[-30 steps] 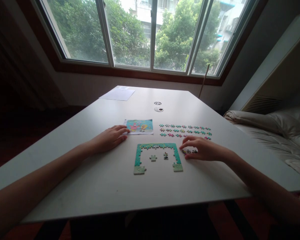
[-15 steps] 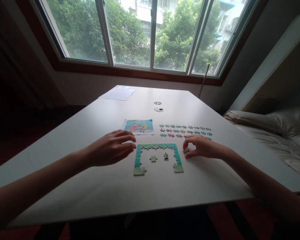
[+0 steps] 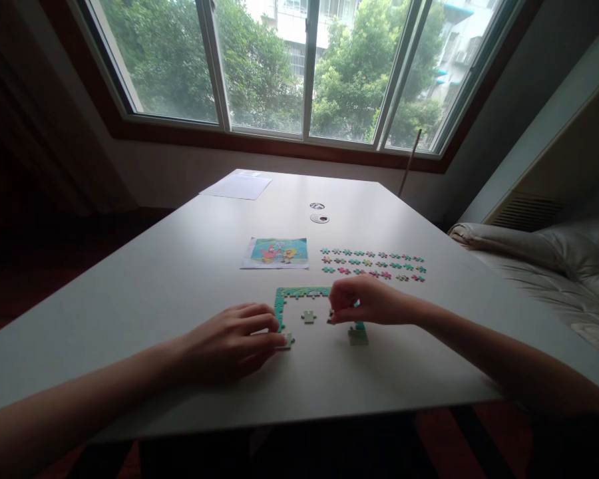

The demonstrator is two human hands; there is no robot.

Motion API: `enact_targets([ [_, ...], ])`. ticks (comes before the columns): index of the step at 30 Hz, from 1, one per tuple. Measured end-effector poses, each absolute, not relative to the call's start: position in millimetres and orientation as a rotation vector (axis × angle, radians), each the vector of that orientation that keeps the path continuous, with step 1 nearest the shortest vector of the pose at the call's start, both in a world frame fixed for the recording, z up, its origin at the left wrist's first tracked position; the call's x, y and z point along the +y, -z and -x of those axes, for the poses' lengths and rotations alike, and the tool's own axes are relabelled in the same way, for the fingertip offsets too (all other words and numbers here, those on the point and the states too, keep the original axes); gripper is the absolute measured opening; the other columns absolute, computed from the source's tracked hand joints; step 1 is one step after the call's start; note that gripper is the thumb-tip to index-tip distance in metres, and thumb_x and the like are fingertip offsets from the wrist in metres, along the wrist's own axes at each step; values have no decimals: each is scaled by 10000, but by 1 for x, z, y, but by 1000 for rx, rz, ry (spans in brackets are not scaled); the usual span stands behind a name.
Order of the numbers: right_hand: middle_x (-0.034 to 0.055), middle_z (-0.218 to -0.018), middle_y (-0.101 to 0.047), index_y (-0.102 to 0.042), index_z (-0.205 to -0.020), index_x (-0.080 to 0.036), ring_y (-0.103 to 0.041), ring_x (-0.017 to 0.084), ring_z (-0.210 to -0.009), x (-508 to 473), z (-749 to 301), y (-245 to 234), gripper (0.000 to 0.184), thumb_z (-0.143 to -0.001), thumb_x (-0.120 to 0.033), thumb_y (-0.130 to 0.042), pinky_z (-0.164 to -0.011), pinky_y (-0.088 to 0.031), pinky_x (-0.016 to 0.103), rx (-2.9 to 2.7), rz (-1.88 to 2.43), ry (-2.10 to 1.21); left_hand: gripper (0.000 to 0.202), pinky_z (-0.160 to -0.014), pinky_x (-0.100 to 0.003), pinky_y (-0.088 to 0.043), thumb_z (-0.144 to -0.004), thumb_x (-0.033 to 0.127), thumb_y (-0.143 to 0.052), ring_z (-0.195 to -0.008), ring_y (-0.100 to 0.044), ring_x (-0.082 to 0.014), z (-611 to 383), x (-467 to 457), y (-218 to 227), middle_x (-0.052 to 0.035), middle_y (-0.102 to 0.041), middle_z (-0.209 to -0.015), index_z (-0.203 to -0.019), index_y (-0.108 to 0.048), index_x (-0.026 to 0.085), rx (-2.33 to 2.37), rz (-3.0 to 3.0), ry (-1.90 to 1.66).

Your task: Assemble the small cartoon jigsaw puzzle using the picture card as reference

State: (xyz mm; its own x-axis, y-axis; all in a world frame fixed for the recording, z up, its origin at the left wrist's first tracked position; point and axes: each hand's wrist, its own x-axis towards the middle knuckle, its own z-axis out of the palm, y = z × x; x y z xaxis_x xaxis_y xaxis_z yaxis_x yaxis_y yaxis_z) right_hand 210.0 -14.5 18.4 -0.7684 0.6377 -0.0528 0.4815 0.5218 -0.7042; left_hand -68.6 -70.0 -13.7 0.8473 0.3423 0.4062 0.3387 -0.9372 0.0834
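A partly joined jigsaw frame with teal edges lies on the white table. My left hand is at its lower left, fingers bent, with thumb and forefinger closed on the pale green corner puzzle piece. My right hand reaches over the frame's right side and hides part of it. Its fingertips are pinched on a small dark-marked puzzle piece inside the frame. A loose pale green puzzle piece lies between the hands. The lower right corner puzzle piece shows below my right wrist.
Several loose puzzle pieces lie in rows beyond my right hand. A printed cartoon picture lies behind the frame. Farther off are a white paper sheet and two round fittings in the table. A padded couch stands at the right.
My right hand has moved left from beside the frame to over its inside. My left hand has come down and right onto the lower left corner.
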Motion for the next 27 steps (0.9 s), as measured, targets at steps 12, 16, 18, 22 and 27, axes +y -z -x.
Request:
enact_targets([
  [12, -22, -665, -619, -657, -815, -178, -559, 90, -615, -32, -155, -6, 92, -726, -195, -648, -561, -389, 179, -2631, 823, -942, 292, -717, -319, -467, -840, 113, -476, -836, -525, -194, 70, -69, 16, -65, -587, -864, -1111, -529, 207, 549, -3042, -601],
  [16, -25, -664, -612, -654, -833, -180, -544, 80, -598, -31, -155, 0, 102, -736, -202, -632, -548, -377, 170, -2647, 807, -874, 312, -723, -320, -462, -839, 112, -475, -841, -525, -194, 71, -69, 17, -65, -589, -872, -1132, -517, 211, 555, -3047, -594],
  [18, -24, -661, -614, -658, -813, -179, -538, 77, -590, -31, -154, 1, 84, -737, -192, -623, -544, -372, 167, -2663, 790, -836, 315, -725, -320, -462, -842, 116, -476, -843, -527, -194, 71, -69, 17, -65, -589, -873, -1139, -515, 212, 557, -3047, -583],
  [22, -10, -672, -634, -673, -754, -173, -546, 86, -605, -34, -150, 1, 75, -736, -152, -603, -576, -385, 177, -2706, 738, -716, 311, -728, -323, -464, -843, 117, -478, -844, -526, -194, 73, -69, 18, -65, -587, -875, -1135, -521, 215, 560, -3040, -571],
  [27, 20, -739, -664, -691, -793, -160, -559, 90, -633, -33, -157, -8, 97, -774, -152, -596, -619, -413, 185, -2693, 687, -685, 285, -725, -323, -464, -849, 120, -468, -843, -526, -194, 71, -69, 17, -66, -588, -856, -1116, -529, 201, 554, -3053, -584],
])
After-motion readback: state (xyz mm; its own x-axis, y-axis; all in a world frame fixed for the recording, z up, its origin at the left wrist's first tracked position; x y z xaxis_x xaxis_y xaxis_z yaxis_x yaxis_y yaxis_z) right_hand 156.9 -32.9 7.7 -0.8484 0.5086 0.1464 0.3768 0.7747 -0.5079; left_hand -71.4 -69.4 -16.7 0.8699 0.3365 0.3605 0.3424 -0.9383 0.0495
